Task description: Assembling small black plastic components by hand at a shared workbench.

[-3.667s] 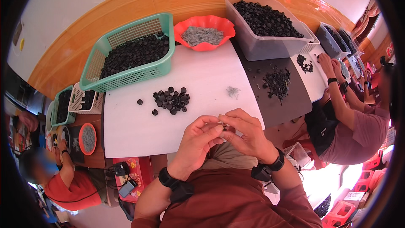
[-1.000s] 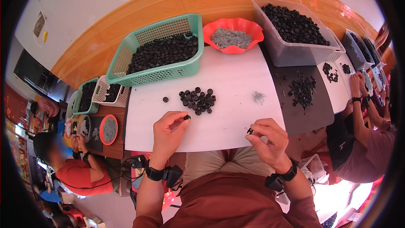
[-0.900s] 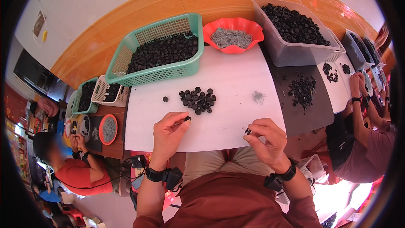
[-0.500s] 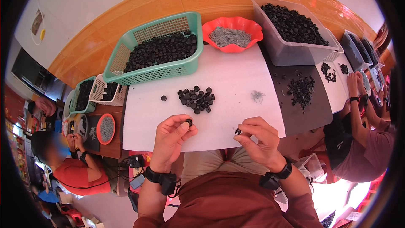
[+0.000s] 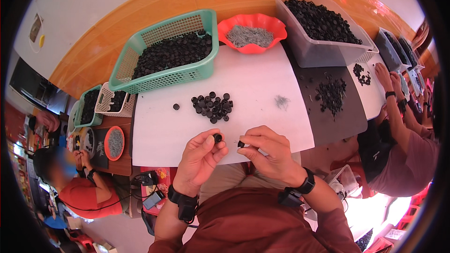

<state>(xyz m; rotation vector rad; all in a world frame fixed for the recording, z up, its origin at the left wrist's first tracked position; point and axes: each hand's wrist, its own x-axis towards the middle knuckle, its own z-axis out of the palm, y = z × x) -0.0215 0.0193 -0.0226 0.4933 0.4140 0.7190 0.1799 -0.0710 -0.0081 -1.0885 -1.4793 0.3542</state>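
Between thumb and fingertips, my left hand pinches a small round black cap, its hollow side partly showing. Close by on the right, my right hand grips a small black part with thin metal pins sticking out toward the left. A short gap separates the two pieces. Beyond my hands, a cluster of black caps lies on the white sheet. One loose cap rests to its left, and a little pile of thin metal pins lies to its right.
A green basket of black parts, a red scalloped bowl of pins and a clear tub of black rings line the back. More black parts cover the dark mat at right. Co-workers sit left and right.
My right hand has moved left with its pinned part, close to my left hand. My left hand has shifted slightly right, and its cap has turned to show the hollow side.
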